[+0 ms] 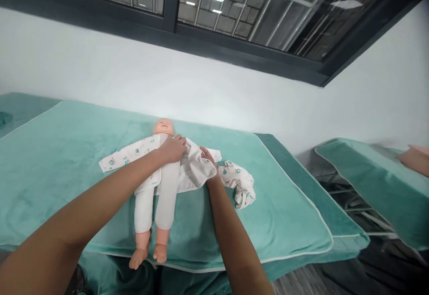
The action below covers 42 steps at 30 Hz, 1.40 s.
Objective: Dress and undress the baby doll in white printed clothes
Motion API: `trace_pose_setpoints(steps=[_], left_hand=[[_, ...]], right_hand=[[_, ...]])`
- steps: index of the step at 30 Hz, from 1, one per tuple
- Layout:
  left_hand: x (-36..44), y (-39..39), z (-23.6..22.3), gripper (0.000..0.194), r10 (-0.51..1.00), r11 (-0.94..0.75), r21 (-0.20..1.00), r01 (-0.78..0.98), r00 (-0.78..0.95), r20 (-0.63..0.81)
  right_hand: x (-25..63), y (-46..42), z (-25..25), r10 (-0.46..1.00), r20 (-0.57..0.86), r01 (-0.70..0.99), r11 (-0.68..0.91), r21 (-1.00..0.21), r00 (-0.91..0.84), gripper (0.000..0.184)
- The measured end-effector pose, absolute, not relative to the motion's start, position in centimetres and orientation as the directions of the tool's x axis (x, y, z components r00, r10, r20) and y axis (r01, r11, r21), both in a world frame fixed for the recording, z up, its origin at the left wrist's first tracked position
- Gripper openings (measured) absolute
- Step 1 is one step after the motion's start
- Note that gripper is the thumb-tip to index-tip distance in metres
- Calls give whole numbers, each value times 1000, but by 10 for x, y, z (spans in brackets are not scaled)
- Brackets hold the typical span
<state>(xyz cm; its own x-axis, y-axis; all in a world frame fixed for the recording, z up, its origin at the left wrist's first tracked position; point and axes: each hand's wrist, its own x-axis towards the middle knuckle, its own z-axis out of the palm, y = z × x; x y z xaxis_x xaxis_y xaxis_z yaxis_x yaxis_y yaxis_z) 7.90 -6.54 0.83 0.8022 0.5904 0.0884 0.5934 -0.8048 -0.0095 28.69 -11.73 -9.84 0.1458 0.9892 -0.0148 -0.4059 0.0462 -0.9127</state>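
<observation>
A baby doll (pixel 163 127) lies on its back, with its bare feet toward me. White leggings (pixel 144 210) cover its legs. A white printed baby jacket (pixel 134 152) is spread beneath it, with one sleeve stretched to the left. My left hand (pixel 174 148) rests on the doll's chest with curled fingers by the jacket's edge; what they hold is hidden. Partly behind the open right-hand jacket flap (pixel 197 170), my right hand (pixel 209 158) grips the cloth, close to the other sleeve (pixel 214 154).
A crumpled printed garment (pixel 239 183) lies right of my right hand. Green fabric (pixel 67 161) covers the bed, which stands against a white wall (pixel 117 80) below a dark-framed window (pixel 177 22). Another person's arm (pixel 415 160) reaches over a second green-covered bed (pixel 375 183).
</observation>
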Motion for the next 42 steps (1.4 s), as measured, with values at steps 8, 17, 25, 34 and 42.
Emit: trace_pose_setpoints(steps=[8,17,25,34,42], left_hand=[[83,-77,-3,31,364,-916,-147,373,928,81],[101,-81,-11,19,426,-872,-205,443,896,125],[115,-101,-31,11,662,-717,-98,690,718,217],[20,-115,-20,31,708,-655,192,731,505,494],[-45,-164,-75,45,871,-472,711,521,152,467]], right_hand=[[293,-115,-104,986,-23,-384,42,-923,162,58],[290,-119,-97,984,24,-223,64,-973,176,57],[284,-119,-86,984,10,-173,41,-984,179,57],[252,-123,-39,998,-38,-203,-28,-979,42,59],[163,-124,15,963,40,356,136,-925,-265,46]])
